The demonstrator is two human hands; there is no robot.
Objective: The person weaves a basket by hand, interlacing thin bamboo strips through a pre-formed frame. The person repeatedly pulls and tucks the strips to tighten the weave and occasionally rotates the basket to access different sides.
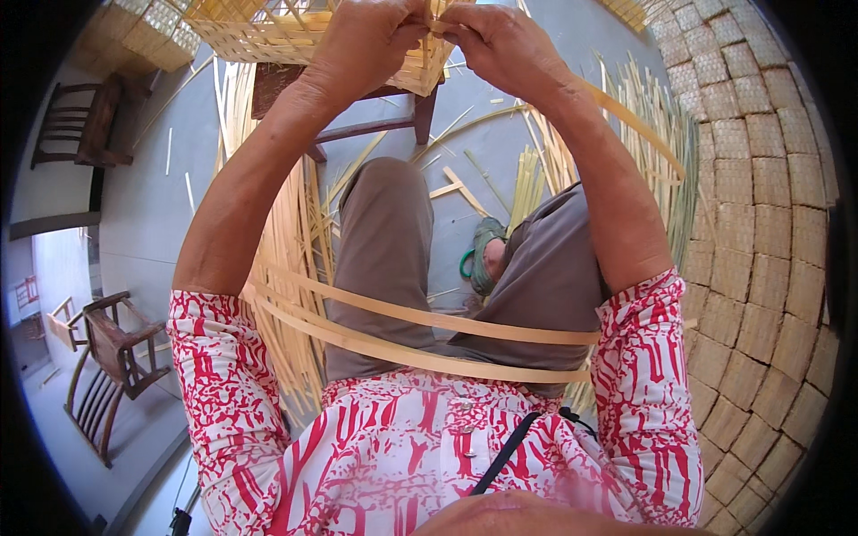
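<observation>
At the top of the head view is a woven bamboo basket (pixel 255 40) with open slatted sides, partly cut off by the frame edge. My left hand (pixel 371 40) is closed, its thumb and fingers pinching at the basket's near corner. Right beside it, my right hand (pixel 505 49) pinches a bamboo strip at the same corner; the fingertips of both hands almost meet. A long, flat bamboo strip (pixel 639 125) curves out past my right forearm. Two more bamboo strips (pixel 429 322) arc across my lap.
Under the basket stands a dark wooden stool (pixel 375 134). Loose bamboo strips (pixel 286 330) lie in heaps on the grey floor, left and right of my legs. Stacked woven pieces (pixel 760 223) line the right side. Wooden chairs (pixel 116 348) are at the left.
</observation>
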